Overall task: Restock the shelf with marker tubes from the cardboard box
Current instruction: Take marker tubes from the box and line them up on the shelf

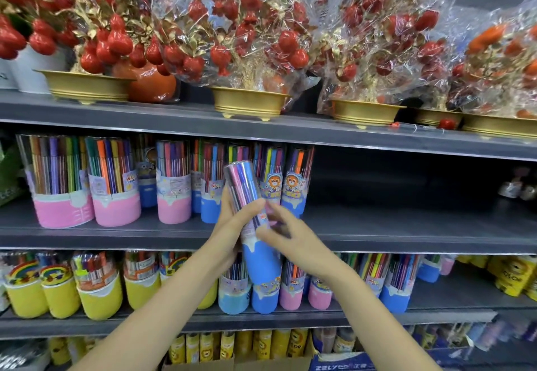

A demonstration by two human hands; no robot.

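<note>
Head view, 2 hands (232, 225) gripping marker tube (252, 219)

Grey metal shelving tiers (406, 234), gold bowls (250, 101) of cellophane-wrapped red artificial fruit (247, 21) on top.
</note>
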